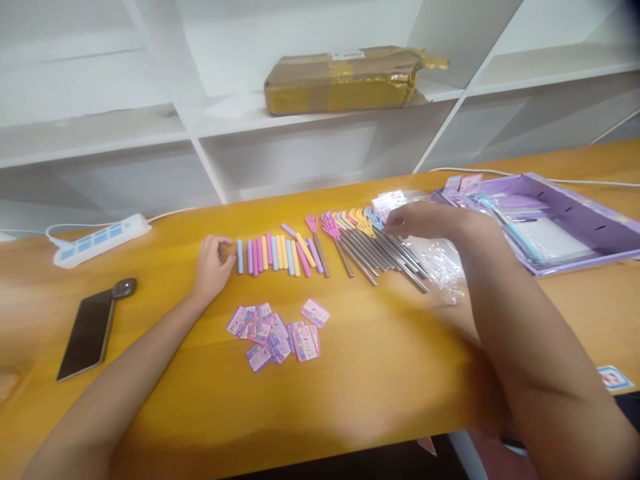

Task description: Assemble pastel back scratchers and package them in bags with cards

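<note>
My left hand (215,263) rests on the table with its fingers curved and slightly apart, just left of a row of short coloured tubes (265,255). Nothing shows between its fingers. Right of the tubes lie several metal rods (395,257) with small hand-shaped heads in pink, yellow and blue. My right hand (415,220) is over the right end of these heads, by the blue ones (374,219). Its fingers are bent together, and what they grip is hidden. Small printed cards (277,337) lie in a loose pile nearer to me.
A purple box (585,200) with bagged items stands at the right, with clear plastic bags (443,267) beside it. At the left are a power strip (103,240) and a phone (87,333). A taped carton (345,80) sits on the white shelf behind.
</note>
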### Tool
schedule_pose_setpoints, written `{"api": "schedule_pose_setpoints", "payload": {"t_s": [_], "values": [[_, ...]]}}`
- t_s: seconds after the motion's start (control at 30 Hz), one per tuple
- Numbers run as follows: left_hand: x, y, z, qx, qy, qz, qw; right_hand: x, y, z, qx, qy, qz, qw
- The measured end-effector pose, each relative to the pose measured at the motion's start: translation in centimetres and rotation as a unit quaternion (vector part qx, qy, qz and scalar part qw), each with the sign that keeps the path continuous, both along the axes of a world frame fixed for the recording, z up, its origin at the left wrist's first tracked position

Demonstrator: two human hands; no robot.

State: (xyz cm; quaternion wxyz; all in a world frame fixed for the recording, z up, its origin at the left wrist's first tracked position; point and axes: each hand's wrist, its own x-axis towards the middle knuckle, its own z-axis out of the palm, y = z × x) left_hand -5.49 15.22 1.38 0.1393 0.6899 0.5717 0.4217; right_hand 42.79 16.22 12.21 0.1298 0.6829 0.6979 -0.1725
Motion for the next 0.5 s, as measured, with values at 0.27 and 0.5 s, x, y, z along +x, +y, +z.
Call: {"api": "schedule_pose_setpoints", "payload": {"t_s": [0.27, 0.5], "values": [[-0.4, 1.0, -1.7, -0.073, 0.012, 0.003, 0.997, 0.1, 1.9, -3.0, 0.065, -0.036, 0.051, 0.996], [0.0, 0.6, -1.4, -0.074, 0.041, -0.024, 0.996, 1.8, 2.9, -4.3, 0.062, -0.072, 0.048, 0.994]]}}
